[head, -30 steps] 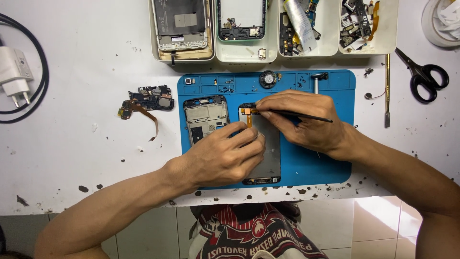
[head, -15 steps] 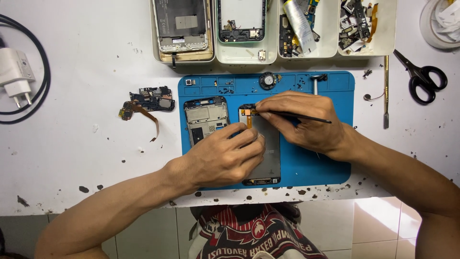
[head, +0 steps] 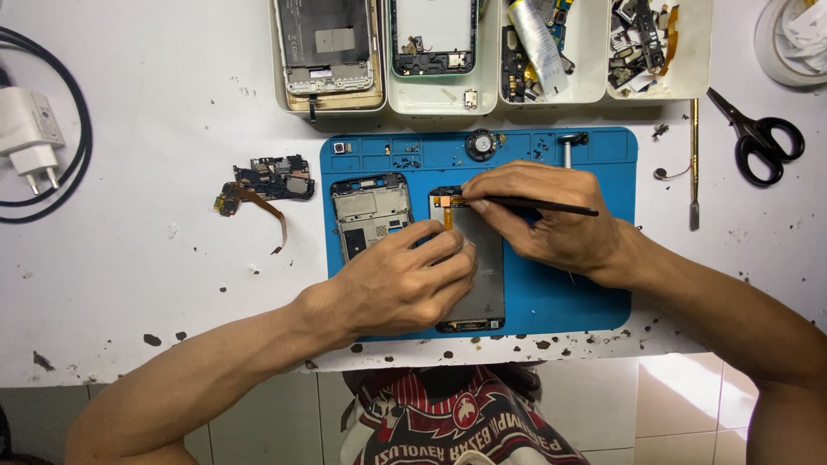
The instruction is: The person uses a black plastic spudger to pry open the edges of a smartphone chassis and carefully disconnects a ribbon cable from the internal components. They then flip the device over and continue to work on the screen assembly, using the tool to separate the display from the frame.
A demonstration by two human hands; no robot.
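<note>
A disassembled phone screen panel lies on a blue work mat with an orange flex cable at its top. My left hand presses down on the panel's left side, holding it in place. My right hand pinches a thin black tool whose tip rests at the panel's upper edge near the flex cable. A grey phone frame lies on the mat just left of the panel, partly under my left hand.
White trays at the back hold phone housings and small parts. A circuit board with a brown ribbon lies left of the mat. Black scissors and a metal pry tool lie at right; a white charger with black cable at far left.
</note>
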